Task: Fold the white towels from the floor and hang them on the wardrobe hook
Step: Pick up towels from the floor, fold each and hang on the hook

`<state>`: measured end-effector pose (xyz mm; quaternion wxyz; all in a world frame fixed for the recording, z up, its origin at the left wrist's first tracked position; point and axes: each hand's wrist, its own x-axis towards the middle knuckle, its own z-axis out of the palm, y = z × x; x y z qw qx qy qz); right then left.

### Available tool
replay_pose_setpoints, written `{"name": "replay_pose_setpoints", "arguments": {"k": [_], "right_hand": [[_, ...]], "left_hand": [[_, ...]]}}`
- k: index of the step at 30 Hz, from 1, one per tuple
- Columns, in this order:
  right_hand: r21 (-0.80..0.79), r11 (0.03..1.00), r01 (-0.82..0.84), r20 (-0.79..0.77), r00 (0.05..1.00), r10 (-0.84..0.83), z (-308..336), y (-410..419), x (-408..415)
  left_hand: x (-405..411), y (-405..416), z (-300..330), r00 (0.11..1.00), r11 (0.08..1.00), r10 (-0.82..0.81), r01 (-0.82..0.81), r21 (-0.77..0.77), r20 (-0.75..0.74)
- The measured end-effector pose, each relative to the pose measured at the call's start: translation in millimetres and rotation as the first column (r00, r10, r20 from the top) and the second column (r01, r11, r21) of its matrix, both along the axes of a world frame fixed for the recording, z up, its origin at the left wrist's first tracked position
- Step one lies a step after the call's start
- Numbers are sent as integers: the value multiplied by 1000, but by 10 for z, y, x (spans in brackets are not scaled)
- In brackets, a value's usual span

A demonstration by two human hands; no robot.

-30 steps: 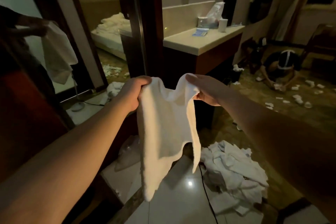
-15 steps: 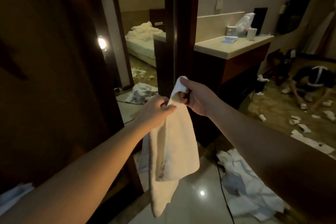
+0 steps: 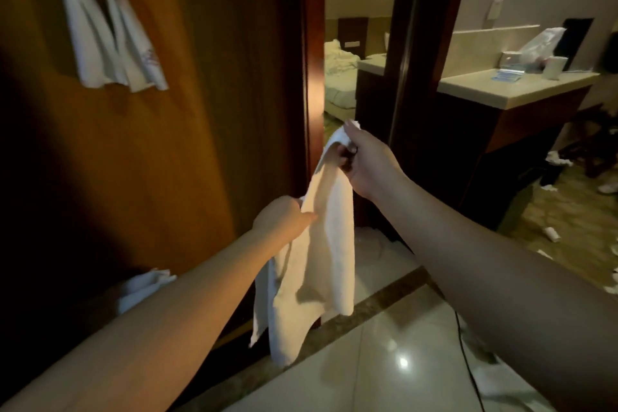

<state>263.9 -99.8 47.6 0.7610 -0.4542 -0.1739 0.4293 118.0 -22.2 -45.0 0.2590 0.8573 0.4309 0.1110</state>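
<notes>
We face the wardrobe panel (image 3: 140, 150), a broad brown wooden face filling the left half of our view. High on it, up and to the left of both our hands, two white towels (image 3: 107, 30) already hang; the hook itself lies out of frame above them, so we cannot tell exactly where it sits.

The towel (image 3: 321, 254) we are working on hangs in front of us, its long axis running nearly straight down. Our right hand (image 3: 366, 160) pinches its top corner, the higher of the two grips. Our left hand (image 3: 284, 219) grips the cloth lower down along its left edge. The hands are apart, one above the other, both clamped on the same towel.

We judge the coming move to be a lift up and leftward; the left hand is nearer the wardrobe, the right nearer the towel's top. Nothing stands between the towel and the hanging ones.

Right of the wardrobe an opening shows a bed (image 3: 337, 77). Further right a counter (image 3: 515, 90) carries small items, and scraps litter the floor (image 3: 394, 368).
</notes>
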Motion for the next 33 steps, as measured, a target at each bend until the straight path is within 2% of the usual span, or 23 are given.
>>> {"name": "replay_pose_setpoints", "arguments": {"k": [4, 10, 12, 15, 16, 20, 24, 26, 28, 30, 31, 33], "right_hand": [[-10, 993, 120, 9, 993, -120, 248, 186, -284], [-146, 971, 189, 58, 981, -183, 277, 428, -607], [-176, 965, 196, 47, 981, -190, 267, 504, -641], [-246, 947, 207, 72, 978, -195, 205, 606, -658], [-264, 942, 209, 92, 977, -191, 184, 638, -662], [-305, 921, 241, 198, 962, -186, 179, 744, -704], [-303, 923, 236, 251, 954, -162, 219, 817, -753], [-294, 926, 238, 279, 948, -155, 225, 831, -725], [-293, 919, 264, 331, 930, -162, 200, 826, -664], [-310, 903, 298, 384, 908, -168, 163, 796, -594], [-321, 896, 305, 401, 901, -163, 150, 779, -565], [-337, 892, 302, 428, 893, -141, 147, 747, -503]], "left_hand": [[-668, 191, 1, 997, 996, 68, -65, 60, -46], [-1483, 506, 62, 924, 942, 205, -96, 322, -323], [-1727, 625, 67, 916, 926, 271, -163, 342, -296], [-2035, 735, 111, 926, 900, 371, -339, 275, -73], [-2127, 763, 139, 914, 878, 404, -377, 294, -37], [-2441, 848, 251, 874, 798, 482, -405, 447, -68], [-2586, 901, 348, 832, 737, 547, -427, 524, -92], [-2686, 951, 417, 827, 748, 557, -458, 480, -80], [-2807, 1022, 473, 821, 771, 570, -545, 328, 24], [-2930, 1098, 518, 769, 783, 597, -621, 44, 228], [-2977, 1121, 545, 717, 785, 607, -607, -122, 341], [-3032, 1136, 607, 613, 810, 586, -462, -361, 530]]}}
